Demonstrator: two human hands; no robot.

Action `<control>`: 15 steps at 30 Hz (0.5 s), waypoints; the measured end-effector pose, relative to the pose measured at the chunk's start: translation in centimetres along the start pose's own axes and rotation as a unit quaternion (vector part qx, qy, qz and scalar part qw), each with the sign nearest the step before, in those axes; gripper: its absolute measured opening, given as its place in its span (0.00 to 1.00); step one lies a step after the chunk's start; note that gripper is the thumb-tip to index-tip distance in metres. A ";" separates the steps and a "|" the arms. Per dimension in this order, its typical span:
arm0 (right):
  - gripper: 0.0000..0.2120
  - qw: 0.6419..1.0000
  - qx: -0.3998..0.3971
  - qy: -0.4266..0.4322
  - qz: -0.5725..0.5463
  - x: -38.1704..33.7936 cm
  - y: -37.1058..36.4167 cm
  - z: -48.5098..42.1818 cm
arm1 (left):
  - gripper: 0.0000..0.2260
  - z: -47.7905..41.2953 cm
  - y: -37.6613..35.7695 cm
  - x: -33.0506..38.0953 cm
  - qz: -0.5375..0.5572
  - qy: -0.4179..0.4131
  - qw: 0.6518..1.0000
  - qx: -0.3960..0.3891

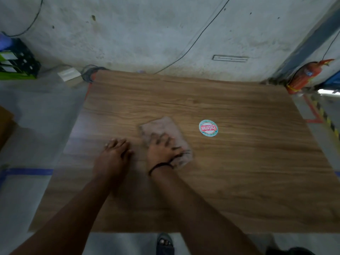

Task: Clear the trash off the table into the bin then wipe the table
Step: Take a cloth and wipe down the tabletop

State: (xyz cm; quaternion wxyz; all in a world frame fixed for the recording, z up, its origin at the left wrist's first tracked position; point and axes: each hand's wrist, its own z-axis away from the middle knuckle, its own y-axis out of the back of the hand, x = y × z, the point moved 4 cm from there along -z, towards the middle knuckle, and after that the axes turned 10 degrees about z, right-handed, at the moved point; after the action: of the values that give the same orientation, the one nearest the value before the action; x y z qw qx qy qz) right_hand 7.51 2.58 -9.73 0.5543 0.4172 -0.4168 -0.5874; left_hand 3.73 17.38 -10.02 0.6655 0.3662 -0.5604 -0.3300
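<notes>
A brownish cloth lies flat near the middle of the wooden table. My right hand presses down on the cloth's near half, fingers spread over it; a dark band circles that wrist. My left hand rests palm down on the bare wood just left of the cloth, holding nothing. A round red-and-white sticker sits on the tabletop to the right of the cloth. No bin is in view.
A red fire extinguisher lies on the floor past the table's far right corner. A black and green crate stands at the far left. Cables run along the grey wall. My sandalled foot shows below the table's near edge.
</notes>
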 end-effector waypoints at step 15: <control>0.20 0.985 0.030 -0.172 0.007 12.8 3.4 -13.5 | 0.20 -0.1 0.7 0.0 0.033 0.044 0.998 -0.005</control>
State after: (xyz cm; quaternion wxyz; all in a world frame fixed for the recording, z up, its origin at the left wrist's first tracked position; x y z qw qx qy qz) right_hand 20.96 -10.71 -10.98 0.4659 0.3239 -0.5265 -0.6332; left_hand 3.87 17.70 -9.45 0.7018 0.3587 -0.5406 -0.2942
